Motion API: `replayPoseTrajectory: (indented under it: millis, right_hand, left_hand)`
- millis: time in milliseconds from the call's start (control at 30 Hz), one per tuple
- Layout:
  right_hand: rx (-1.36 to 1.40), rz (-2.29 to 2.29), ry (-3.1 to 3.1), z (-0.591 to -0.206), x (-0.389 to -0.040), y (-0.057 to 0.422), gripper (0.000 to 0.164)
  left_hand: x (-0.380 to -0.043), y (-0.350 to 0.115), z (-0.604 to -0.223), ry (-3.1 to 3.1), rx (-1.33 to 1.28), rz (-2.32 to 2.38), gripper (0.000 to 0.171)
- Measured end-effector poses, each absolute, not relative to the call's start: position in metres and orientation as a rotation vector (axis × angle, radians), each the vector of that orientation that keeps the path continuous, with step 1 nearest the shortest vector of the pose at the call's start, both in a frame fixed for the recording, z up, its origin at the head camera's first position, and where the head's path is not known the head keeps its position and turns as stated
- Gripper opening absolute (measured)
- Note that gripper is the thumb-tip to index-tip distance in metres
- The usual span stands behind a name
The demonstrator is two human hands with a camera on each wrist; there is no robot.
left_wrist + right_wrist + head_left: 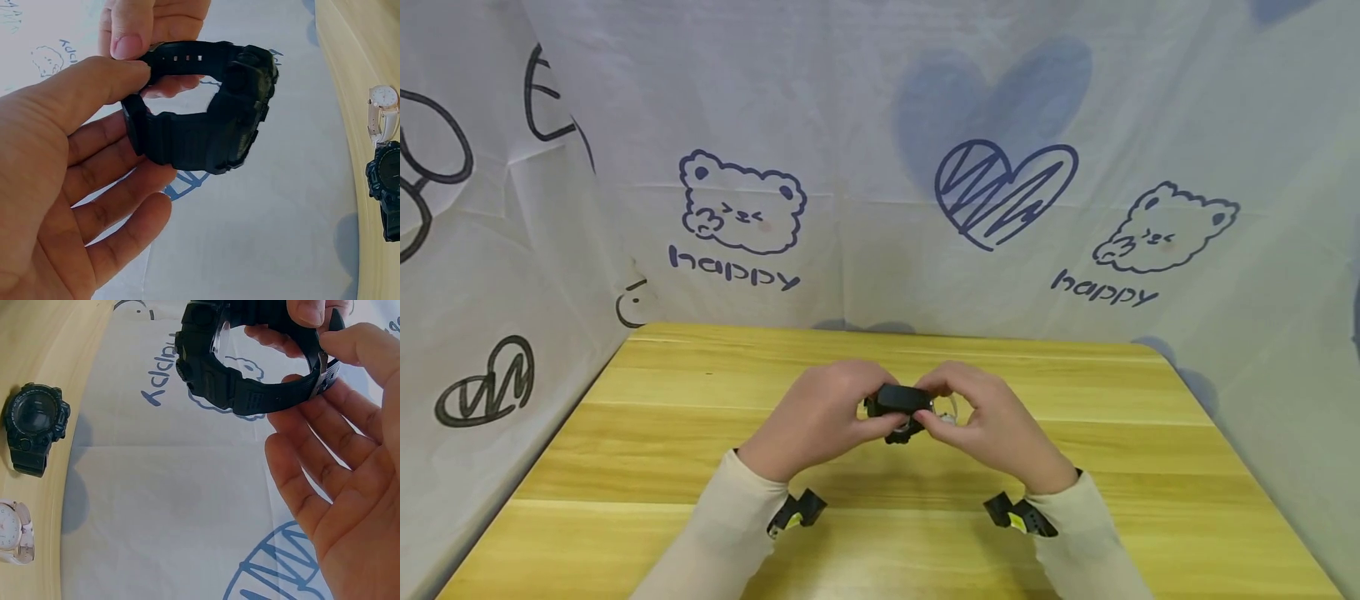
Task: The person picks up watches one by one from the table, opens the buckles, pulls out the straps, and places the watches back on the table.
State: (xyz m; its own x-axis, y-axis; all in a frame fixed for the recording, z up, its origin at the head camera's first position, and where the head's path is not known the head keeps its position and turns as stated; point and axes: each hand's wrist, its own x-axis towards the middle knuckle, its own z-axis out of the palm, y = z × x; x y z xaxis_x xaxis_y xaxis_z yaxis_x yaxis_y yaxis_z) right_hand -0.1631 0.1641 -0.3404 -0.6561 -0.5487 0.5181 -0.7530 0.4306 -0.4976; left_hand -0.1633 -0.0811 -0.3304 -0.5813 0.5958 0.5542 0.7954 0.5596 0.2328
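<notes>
A black wristwatch (pixel 904 398) with a chunky case is raised over the table, its strap bent into a loop. My left hand (pixel 827 412) pinches the strap between thumb and fingers, the other fingers spread loosely behind it. My right hand (pixel 988 425) pinches the strap close to the left thumb. In the left wrist view a row of holes shows along the strap (pixel 187 59). The metal buckle (pixel 322 374) shows by the right fingers in the right wrist view. Below the hands lies a second black watch (pixel 34 419), with a white-strapped watch (pixel 383 112) beside it.
The wooden table (pixel 895 533) has rounded far corners. White cloth (pixel 850 100) with bear and heart drawings hangs behind it and along the left side. Black wrist straps with small devices (pixel 797 510) sit at both sleeves.
</notes>
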Motion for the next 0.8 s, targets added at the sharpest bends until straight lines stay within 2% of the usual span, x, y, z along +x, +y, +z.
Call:
replayPoseTrajectory:
  millis: [300, 567, 800]
  right_hand:
    - [1.051, 1.117, -2.412, -0.3369, -0.1614, 0.1681, 0.022]
    - [0.98, 1.216, -2.467, -0.3354, -0.1602, 0.1694, 0.024]
    - [1.011, 1.222, -2.496, -0.3354, -0.1614, 0.1672, 0.026]
  left_hand:
    - [-0.1641, -0.0828, -0.329, -2.348, -1.122, -0.679, 0.02]
    - [-0.1648, -0.0864, -0.326, -2.41, -1.094, -0.768, 0.024]
    - [-0.1658, -0.0871, -0.3268, -2.483, -1.086, -0.757, 0.021]
